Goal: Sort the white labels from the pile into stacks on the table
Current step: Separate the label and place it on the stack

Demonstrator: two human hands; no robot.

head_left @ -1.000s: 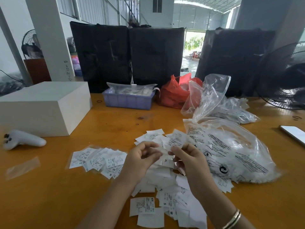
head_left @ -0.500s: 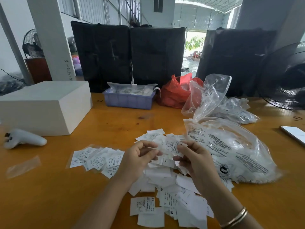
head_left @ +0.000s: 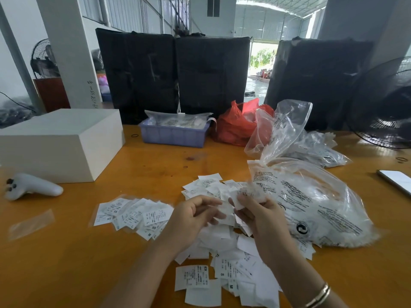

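A loose pile of white labels lies on the orange table in front of me, running from the middle to the near edge. A second, spread group of labels lies to its left, with size letters showing. Both hands hover over the pile. My right hand pinches a blurred white label between thumb and fingers. My left hand is beside it with curled fingers touching the same bunch of labels; what it holds is blurred.
A large clear bag of labels lies right of the pile, more bags behind it. A white box and a white controller are on the left. A purple bin, red bag, fan and phone ring the table.
The label in my right hand has dropped from raised above the pile to just over it, and both hands have come closer together.
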